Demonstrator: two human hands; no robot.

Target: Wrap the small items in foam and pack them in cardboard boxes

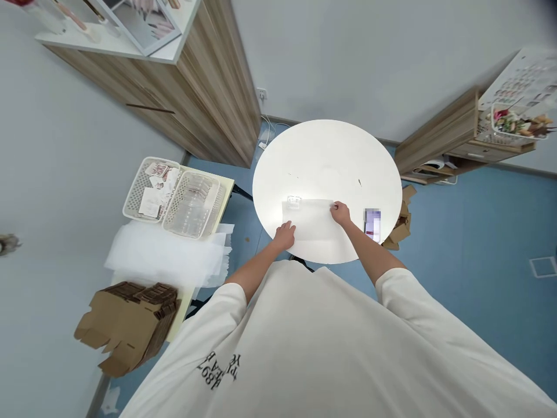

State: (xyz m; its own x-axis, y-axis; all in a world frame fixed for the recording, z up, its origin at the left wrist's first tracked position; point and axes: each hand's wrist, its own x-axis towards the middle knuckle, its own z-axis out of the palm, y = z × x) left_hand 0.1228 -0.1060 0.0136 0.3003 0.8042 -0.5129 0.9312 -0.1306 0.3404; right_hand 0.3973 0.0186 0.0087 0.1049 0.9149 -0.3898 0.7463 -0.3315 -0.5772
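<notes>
My right hand (340, 213) pinches the sheet (314, 223) far-right; my left hand (285, 235), fingers outspread, rests at its left edge; 1 case (294, 202) sits far-left.

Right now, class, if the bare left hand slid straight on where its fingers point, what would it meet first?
Across the thin white rectangular sheet it touches, the left hand would probably meet the small clear plastic item at the sheet's far left corner, though depth is unclear.
</notes>
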